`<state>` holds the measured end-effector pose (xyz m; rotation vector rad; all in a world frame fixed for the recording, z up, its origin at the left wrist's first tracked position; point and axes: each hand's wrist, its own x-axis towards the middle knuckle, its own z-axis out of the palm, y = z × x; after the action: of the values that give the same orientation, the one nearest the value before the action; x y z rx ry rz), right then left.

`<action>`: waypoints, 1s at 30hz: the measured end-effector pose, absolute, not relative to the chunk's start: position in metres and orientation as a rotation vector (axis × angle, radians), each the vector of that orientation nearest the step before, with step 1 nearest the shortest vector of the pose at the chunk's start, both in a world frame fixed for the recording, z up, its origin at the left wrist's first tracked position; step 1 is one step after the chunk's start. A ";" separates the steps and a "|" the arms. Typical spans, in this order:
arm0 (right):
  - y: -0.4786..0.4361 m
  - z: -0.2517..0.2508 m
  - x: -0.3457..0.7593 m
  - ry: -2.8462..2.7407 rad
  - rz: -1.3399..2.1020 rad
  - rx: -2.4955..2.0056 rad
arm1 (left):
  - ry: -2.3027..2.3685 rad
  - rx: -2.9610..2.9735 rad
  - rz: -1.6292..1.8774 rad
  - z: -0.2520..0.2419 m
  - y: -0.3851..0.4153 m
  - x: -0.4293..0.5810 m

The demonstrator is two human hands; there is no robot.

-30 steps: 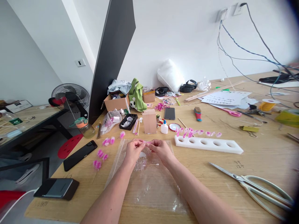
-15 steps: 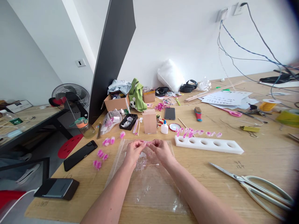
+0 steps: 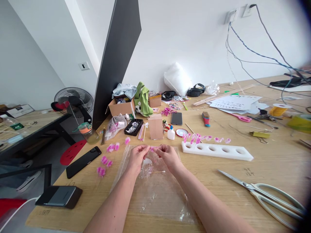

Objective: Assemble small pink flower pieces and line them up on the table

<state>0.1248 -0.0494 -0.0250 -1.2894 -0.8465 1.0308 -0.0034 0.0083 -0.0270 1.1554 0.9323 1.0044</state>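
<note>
My left hand and my right hand meet over a clear plastic sheet on the wooden table. Both pinch a small pink piece between their fingertips. Under the hands lie a small pile of pale pink bits and a cotton swab. Several pink fluffy pieces lie to the left of the sheet. A white foam block with round holes lies to the right, with more pink pieces behind it.
Large scissors lie at the right front. Two dark phones lie on the table, and a dark box sits at the left edge. A wooden block, a glue bottle, a cardboard box and papers stand further back.
My hands stay almost in place; the fingertips shift slightly and the pink piece between them shows more clearly now.
</note>
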 end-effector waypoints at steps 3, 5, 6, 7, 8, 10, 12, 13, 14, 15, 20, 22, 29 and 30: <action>-0.049 -0.026 0.125 -0.839 1.069 -1.280 | 0.907 1.163 1.041 -0.029 0.009 -0.003; -0.049 -0.026 0.125 -0.837 1.114 -1.258 | 0.909 1.157 1.056 -0.029 0.009 -0.003; -0.049 -0.026 0.126 -0.834 1.138 -1.243 | 0.913 1.150 1.062 -0.030 0.010 -0.003; -0.049 -0.026 0.126 -0.828 1.163 -1.229 | 0.916 1.141 1.069 -0.030 0.010 -0.003; -0.049 -0.026 0.127 -0.819 1.186 -1.214 | 0.917 1.132 1.076 -0.031 0.011 -0.003; -0.049 -0.027 0.128 -0.790 1.218 -1.186 | 0.917 1.119 1.084 -0.031 0.012 -0.003; -0.049 -0.027 0.129 -0.747 1.232 -1.159 | 0.922 1.109 1.090 -0.031 0.013 -0.003; -0.049 -0.027 0.130 -0.726 1.233 -1.150 | 0.924 1.107 1.091 -0.031 0.013 -0.003; -0.049 -0.027 0.130 -0.708 1.233 -1.144 | 0.924 1.107 1.093 -0.031 0.013 -0.003; -0.049 -0.027 0.130 -0.696 1.234 -1.144 | 0.922 1.109 1.093 -0.031 0.013 -0.003; -0.050 -0.025 0.129 -0.742 1.241 -1.161 | 0.909 1.128 1.083 -0.031 0.010 -0.002; -0.050 -0.025 0.128 -0.770 1.242 -1.175 | 0.904 1.145 1.084 -0.031 0.009 -0.002; -0.048 -0.028 0.127 -0.801 1.232 -1.180 | 0.873 1.177 1.069 -0.034 0.009 -0.002; -0.047 -0.029 0.127 -0.802 1.222 -1.176 | 0.875 1.176 1.067 -0.034 0.008 -0.002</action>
<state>0.1265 -0.0474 -0.0293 -1.1761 -0.8019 1.2221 -0.0018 0.0084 -0.0338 1.1761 0.8749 1.0674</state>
